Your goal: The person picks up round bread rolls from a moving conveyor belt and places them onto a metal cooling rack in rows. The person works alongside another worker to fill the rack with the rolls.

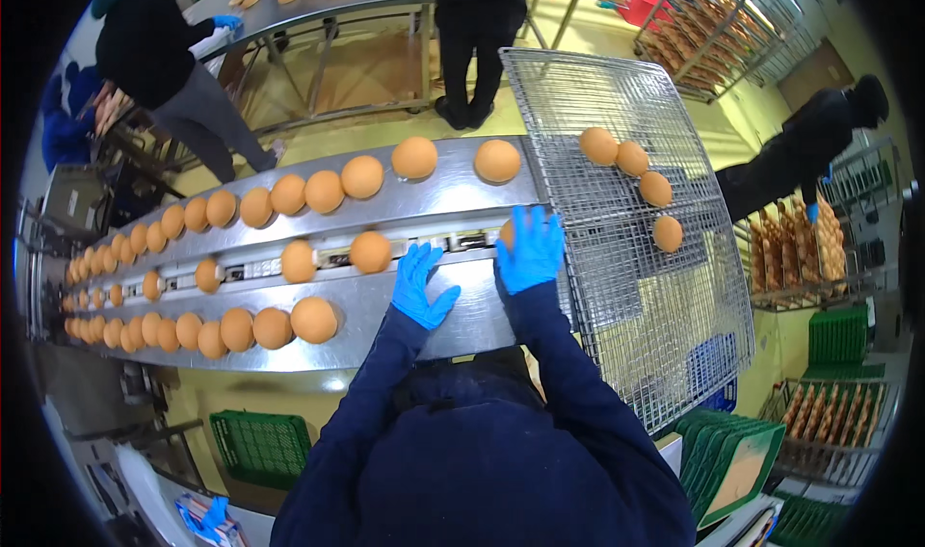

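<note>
My right hand, in a blue glove, covers most of a round brown bun at the right end of the conveyor channel, by the edge of a wire rack; the fingers' hold on it is hidden. My left hand, gloved too, hovers over the channel's near edge with its fingers apart and nothing in it. Just left of it a bun sits in the channel. Rows of buns line the far metal ledge and the near metal ledge. Several buns, one of them at the right, lie on the wire rack.
Behind the line, a person stands at a metal table with baked rounds. Another person is at the upper left, one by racks at the right. Green crates stand at lower right, a green crate at lower left.
</note>
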### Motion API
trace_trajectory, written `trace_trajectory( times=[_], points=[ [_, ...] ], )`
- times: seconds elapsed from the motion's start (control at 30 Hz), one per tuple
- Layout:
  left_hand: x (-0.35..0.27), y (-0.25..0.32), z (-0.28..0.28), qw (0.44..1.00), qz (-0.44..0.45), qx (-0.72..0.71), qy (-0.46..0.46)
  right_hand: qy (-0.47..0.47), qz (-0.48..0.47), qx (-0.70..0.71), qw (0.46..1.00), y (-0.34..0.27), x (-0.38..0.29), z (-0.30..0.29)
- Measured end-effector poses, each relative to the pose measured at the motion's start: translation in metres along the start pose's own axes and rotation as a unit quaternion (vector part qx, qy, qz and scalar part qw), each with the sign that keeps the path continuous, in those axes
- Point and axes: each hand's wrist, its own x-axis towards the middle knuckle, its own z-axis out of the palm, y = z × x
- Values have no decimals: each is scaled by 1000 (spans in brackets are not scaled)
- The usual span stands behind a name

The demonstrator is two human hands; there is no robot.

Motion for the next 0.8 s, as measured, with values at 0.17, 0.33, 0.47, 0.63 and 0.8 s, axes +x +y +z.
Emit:
trace_trajectory(
  times=[0.17, 0.33, 0.47, 0.63, 0.8],
  points=[
    [81, 27, 38, 995, 20, -74, 59, -5, 11, 7, 1000, 8, 2, -46],
    [207, 99, 136, 995, -57, 51, -57, 69, 306, -41, 949, 143, 25, -76],
    [286, 175, 223, 947, -236, 120, -182, 8, 393, -124, 911, 249, 26, -40],
    [324, 187, 262, 899, -285, 232, -238, -41, 483, -38, 874, 248, 78, -65],
    [323, 196, 262, 900, -202, 281, -264, -170, 501, -91, 844, 223, 124, -72]
  ],
)
